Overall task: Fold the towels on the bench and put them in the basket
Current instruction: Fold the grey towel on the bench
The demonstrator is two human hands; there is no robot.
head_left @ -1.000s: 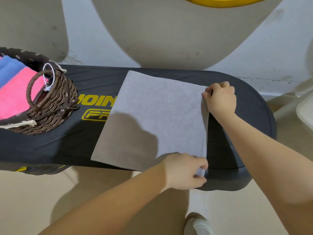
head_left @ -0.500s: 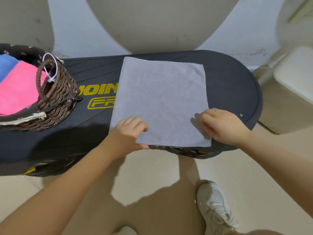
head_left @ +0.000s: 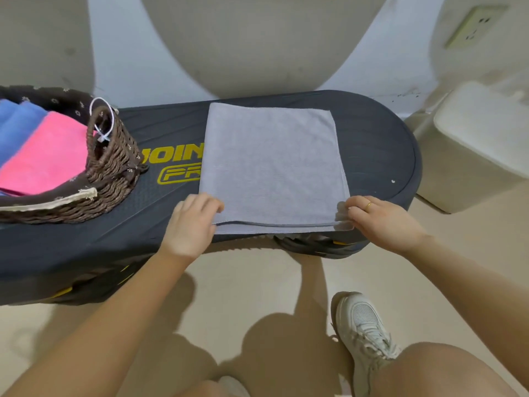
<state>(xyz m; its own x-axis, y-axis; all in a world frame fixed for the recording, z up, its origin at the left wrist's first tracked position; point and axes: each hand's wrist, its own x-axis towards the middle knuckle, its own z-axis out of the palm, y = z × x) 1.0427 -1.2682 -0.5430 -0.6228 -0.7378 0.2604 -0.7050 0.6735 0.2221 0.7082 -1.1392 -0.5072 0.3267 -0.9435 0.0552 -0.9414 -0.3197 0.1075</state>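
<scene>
On the surface (head_left: 372,144) I see a folded grey towel (head_left: 272,167). My left hand (head_left: 190,224) pinches its near-left corner. My right hand (head_left: 380,222) pinches the near-right corner.

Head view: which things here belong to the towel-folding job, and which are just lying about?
Job:
grey towel, folded, on the bench
left hand and right hand, each at a near corner of it
basket, holding the pink towel and blue towel

Lying about:
wall socket
white shoe

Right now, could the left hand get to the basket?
Probably yes. The left hand grips the grey towel's near left corner, and only bare bench lies between it and the basket, which stands open-topped.
</scene>
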